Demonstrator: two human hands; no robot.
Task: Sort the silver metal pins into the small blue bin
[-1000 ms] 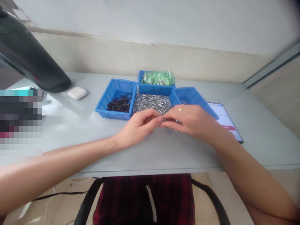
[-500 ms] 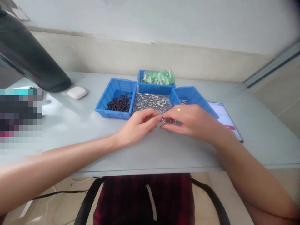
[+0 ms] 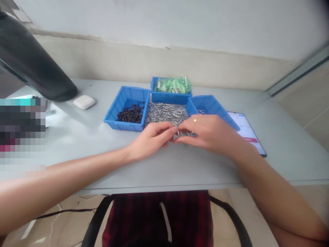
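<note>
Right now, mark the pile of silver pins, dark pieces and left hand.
Silver pins [image 3: 167,111], head view: middle of the pile.
Dark pieces [image 3: 130,114], head view: middle of the heap.
Left hand [image 3: 152,140], head view: near the thumb's base.

A single head-worn camera is looking forward and down over the table [image 3: 149,175], from above and just behind its near edge. It is staying near enough for the left hand [image 3: 150,140] and right hand [image 3: 207,132], over the table, to be showing plainly mid-view. It is also catching the wall [image 3: 154,20] beyond the table and the lap [image 3: 133,219] below its near edge.
</note>
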